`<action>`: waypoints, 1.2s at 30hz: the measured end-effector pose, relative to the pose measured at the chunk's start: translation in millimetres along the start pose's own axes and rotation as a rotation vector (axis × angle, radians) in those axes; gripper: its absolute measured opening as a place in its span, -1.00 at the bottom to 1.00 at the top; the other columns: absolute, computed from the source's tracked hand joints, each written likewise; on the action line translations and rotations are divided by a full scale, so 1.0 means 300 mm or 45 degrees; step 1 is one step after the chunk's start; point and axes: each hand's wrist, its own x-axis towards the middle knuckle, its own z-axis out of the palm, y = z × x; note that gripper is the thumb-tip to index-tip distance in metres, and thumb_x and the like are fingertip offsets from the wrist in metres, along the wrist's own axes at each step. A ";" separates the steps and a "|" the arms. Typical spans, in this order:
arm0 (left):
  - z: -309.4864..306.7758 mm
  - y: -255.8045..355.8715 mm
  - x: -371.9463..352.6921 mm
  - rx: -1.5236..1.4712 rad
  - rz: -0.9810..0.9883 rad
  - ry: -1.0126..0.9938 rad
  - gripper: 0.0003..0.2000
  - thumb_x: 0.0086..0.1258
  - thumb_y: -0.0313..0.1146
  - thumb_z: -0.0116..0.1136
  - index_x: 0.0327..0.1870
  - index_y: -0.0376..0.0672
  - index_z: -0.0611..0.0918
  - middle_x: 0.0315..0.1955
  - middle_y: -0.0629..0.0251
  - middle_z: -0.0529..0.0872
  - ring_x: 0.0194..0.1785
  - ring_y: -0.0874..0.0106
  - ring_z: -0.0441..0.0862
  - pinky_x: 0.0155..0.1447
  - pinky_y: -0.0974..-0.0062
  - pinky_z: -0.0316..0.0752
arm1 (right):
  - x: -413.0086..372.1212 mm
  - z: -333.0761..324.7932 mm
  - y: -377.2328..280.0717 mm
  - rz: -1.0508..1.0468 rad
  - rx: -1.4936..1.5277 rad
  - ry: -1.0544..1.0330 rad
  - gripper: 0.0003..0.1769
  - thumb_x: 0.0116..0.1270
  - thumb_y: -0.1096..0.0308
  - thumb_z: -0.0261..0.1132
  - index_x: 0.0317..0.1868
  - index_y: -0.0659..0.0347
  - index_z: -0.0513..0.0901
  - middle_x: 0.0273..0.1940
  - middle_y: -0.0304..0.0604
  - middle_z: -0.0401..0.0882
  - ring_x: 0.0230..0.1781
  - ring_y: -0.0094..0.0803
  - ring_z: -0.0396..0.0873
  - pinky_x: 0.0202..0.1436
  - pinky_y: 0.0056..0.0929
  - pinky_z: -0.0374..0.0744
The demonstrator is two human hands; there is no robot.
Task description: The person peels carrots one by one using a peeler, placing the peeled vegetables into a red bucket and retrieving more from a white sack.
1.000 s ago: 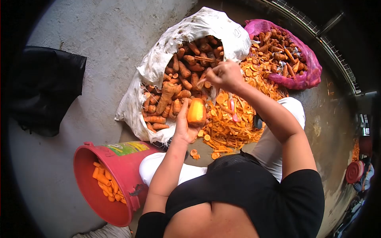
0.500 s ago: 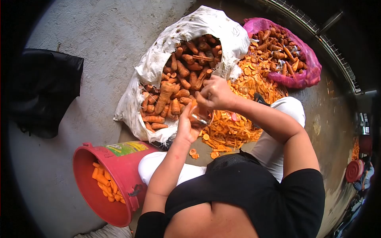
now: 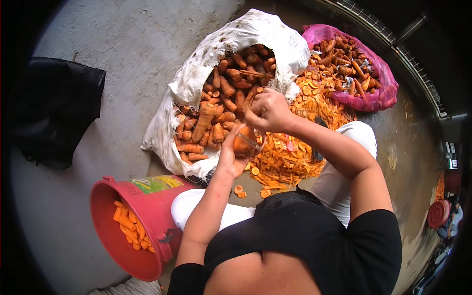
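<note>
My left hand (image 3: 231, 156) is wrapped round a thick carrot (image 3: 243, 142), below the mouth of the white sack. Just above it, my right hand (image 3: 268, 112) is closed in a fist around a peeler (image 3: 259, 143). The peeler's frame and blade lie across the carrot's side; its handle is mostly hidden by my fingers. Beyond both hands, the white sack (image 3: 189, 73) lies open, full of unpeeled carrots (image 3: 226, 87). Under my right forearm spreads a heap of orange peelings and cut carrot slices (image 3: 290, 164).
A red bucket (image 3: 172, 196) lies tilted at the left with peeled carrots (image 3: 129, 228) inside. A pink mesh sack (image 3: 386, 91) of carrots and scraps stands at the back right. Black plastic (image 3: 54, 110) lies at far left. My white-clad knees flank the work.
The peeler and my right hand have shifted slightly over the carrot. More of the carrot's orange side shows in my left hand now.
</note>
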 end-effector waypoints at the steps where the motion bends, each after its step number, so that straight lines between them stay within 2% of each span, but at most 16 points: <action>1: -0.007 0.001 0.007 -0.035 -0.033 0.001 -0.58 0.36 -0.03 0.17 0.02 -0.19 0.51 -0.18 0.23 0.63 -0.11 0.35 0.64 0.02 0.27 0.65 | -0.008 0.003 -0.014 -0.046 -0.002 -0.001 -0.69 0.07 0.26 0.26 -0.79 0.06 0.57 -0.76 -0.26 0.45 -0.69 -0.32 0.38 -0.42 -0.35 0.35; 4: -0.034 -0.008 0.024 -0.116 -0.116 -0.007 -0.59 0.38 -0.06 0.14 0.04 -0.20 0.51 -0.17 0.23 0.64 -0.11 0.35 0.64 0.05 0.26 0.64 | -0.023 0.019 -0.008 -0.138 -0.055 -0.095 -0.67 0.09 0.29 0.27 -0.81 0.06 0.51 -0.75 -0.30 0.45 -0.65 -0.35 0.39 -0.42 -0.35 0.32; 6: -0.027 -0.017 0.022 -0.065 -0.071 0.014 -0.59 0.40 -0.05 0.10 0.04 -0.21 0.51 -0.19 0.21 0.64 -0.11 0.34 0.65 0.05 0.27 0.63 | -0.032 0.024 -0.004 -0.130 -0.073 -0.124 -0.65 0.09 0.29 0.28 -0.83 0.06 0.49 -0.74 -0.31 0.47 -0.61 -0.37 0.40 -0.41 -0.35 0.31; 10: 0.002 -0.023 -0.002 -0.019 -0.046 -0.021 -0.59 0.43 -0.02 0.02 0.04 -0.21 0.51 -0.24 0.18 0.65 -0.18 0.31 0.66 -0.07 0.32 0.64 | -0.043 0.044 0.018 -0.160 -0.130 -0.065 -0.64 0.09 0.30 0.27 -0.83 0.07 0.49 -0.80 -0.28 0.41 -0.74 -0.37 0.34 -0.44 -0.32 0.38; 12: -0.058 -0.014 0.007 0.097 -0.097 -0.138 -0.58 0.44 0.00 0.01 0.03 -0.20 0.51 -0.25 0.17 0.66 -0.25 0.31 0.66 -0.17 0.33 0.62 | -0.048 0.065 0.092 -0.100 -0.230 0.004 -0.63 0.11 0.31 0.26 -0.84 0.06 0.50 -0.85 -0.29 0.35 -0.81 -0.38 0.29 -0.45 -0.32 0.44; 14: -0.036 -0.009 -0.035 0.255 -0.050 -0.194 -0.57 0.42 0.03 0.02 0.03 -0.17 0.51 -0.27 0.15 0.66 -0.36 0.31 0.65 -0.31 0.36 0.57 | -0.013 0.014 0.254 0.081 -0.742 0.030 -0.51 0.19 0.24 0.21 -0.92 0.00 0.42 -0.91 -0.34 0.23 -0.88 -0.46 0.24 -0.34 -0.27 0.55; 15: -0.038 -0.003 -0.031 0.259 -0.030 -0.178 -0.57 0.42 0.03 0.01 0.03 -0.17 0.51 -0.27 0.15 0.66 -0.35 0.31 0.65 -0.31 0.36 0.57 | 0.004 -0.030 0.272 0.332 -0.651 -0.027 -0.49 0.25 0.20 0.18 -0.90 -0.01 0.48 -0.90 -0.33 0.30 -0.88 -0.47 0.22 -0.28 -0.30 0.54; 17: -0.051 -0.010 -0.020 0.215 0.022 -0.142 -0.57 0.42 0.05 0.00 0.03 -0.16 0.51 -0.28 0.15 0.66 -0.33 0.30 0.65 -0.30 0.36 0.58 | 0.017 -0.049 0.263 0.249 -0.707 0.079 -0.51 0.29 0.16 0.16 -0.83 -0.02 0.58 -0.88 -0.35 0.39 -0.87 -0.48 0.26 -0.24 -0.35 0.53; 20: -0.055 0.011 -0.006 0.162 -0.077 -0.133 -0.56 0.44 0.04 -0.02 0.07 -0.16 0.50 -0.24 0.11 0.65 -0.26 0.28 0.65 -0.28 0.33 0.59 | 0.021 -0.028 0.154 0.477 -0.357 -0.115 -0.63 0.22 0.11 0.19 -0.68 -0.01 0.73 -0.83 -0.32 0.47 -0.81 -0.39 0.37 -0.28 -0.37 0.52; 21: -0.062 0.015 0.003 0.142 -0.102 -0.155 -0.56 0.44 0.03 -0.02 0.08 -0.16 0.50 -0.22 0.08 0.65 -0.25 0.27 0.65 -0.27 0.31 0.60 | 0.005 0.003 0.144 0.269 -0.295 0.025 -0.68 0.17 0.12 0.22 -0.65 0.00 0.75 -0.80 -0.29 0.49 -0.77 -0.36 0.38 -0.33 -0.40 0.49; 22: -0.066 0.016 0.007 0.132 -0.101 -0.125 -0.58 0.44 0.04 -0.01 0.04 -0.14 0.52 -0.26 0.21 0.65 -0.26 0.34 0.66 -0.26 0.34 0.61 | 0.007 0.003 0.106 0.223 -0.241 -0.010 -0.68 0.15 0.14 0.23 -0.68 0.02 0.73 -0.79 -0.27 0.49 -0.74 -0.35 0.39 -0.34 -0.40 0.48; 25: -0.039 0.015 0.000 0.105 0.048 -0.049 -0.56 0.41 0.08 0.03 0.03 -0.11 0.53 -0.25 0.26 0.64 -0.22 0.40 0.66 -0.20 0.37 0.62 | -0.005 0.023 0.011 0.067 -0.075 -0.042 -0.70 0.08 0.20 0.26 -0.75 0.04 0.65 -0.76 -0.24 0.48 -0.69 -0.32 0.39 -0.39 -0.37 0.42; 27: -0.039 0.009 0.013 0.009 0.000 0.034 -0.58 0.37 0.06 0.12 0.00 -0.10 0.55 -0.25 0.33 0.65 -0.19 0.45 0.65 -0.13 0.43 0.63 | -0.021 0.029 -0.023 -0.029 -0.031 -0.112 -0.70 0.07 0.27 0.26 -0.80 0.04 0.57 -0.75 -0.28 0.47 -0.66 -0.31 0.37 -0.43 -0.34 0.32; 29: -0.053 0.004 0.026 -0.056 -0.052 0.045 -0.60 0.36 0.03 0.15 -0.02 -0.11 0.56 -0.24 0.34 0.65 -0.19 0.46 0.66 -0.10 0.45 0.64 | -0.030 0.039 -0.028 -0.109 -0.057 -0.105 -0.66 0.08 0.31 0.26 -0.83 0.06 0.50 -0.75 -0.30 0.46 -0.65 -0.33 0.38 -0.43 -0.35 0.31; 33: -0.041 -0.005 0.028 -0.086 -0.037 0.039 -0.64 0.38 -0.02 0.15 -0.05 -0.12 0.56 -0.26 0.35 0.66 -0.19 0.46 0.66 -0.07 0.45 0.64 | -0.047 0.049 -0.019 -0.123 -0.046 -0.087 -0.64 0.07 0.33 0.25 -0.85 0.08 0.45 -0.75 -0.30 0.46 -0.67 -0.34 0.37 -0.44 -0.35 0.32; 36: -0.027 -0.008 0.024 -0.063 0.006 0.059 -0.65 0.42 -0.02 0.07 -0.04 -0.13 0.55 -0.27 0.31 0.67 -0.23 0.43 0.66 -0.14 0.45 0.63 | -0.048 0.062 0.009 -0.070 -0.109 -0.013 -0.62 0.09 0.33 0.24 -0.86 0.10 0.46 -0.79 -0.27 0.44 -0.74 -0.35 0.38 -0.43 -0.39 0.38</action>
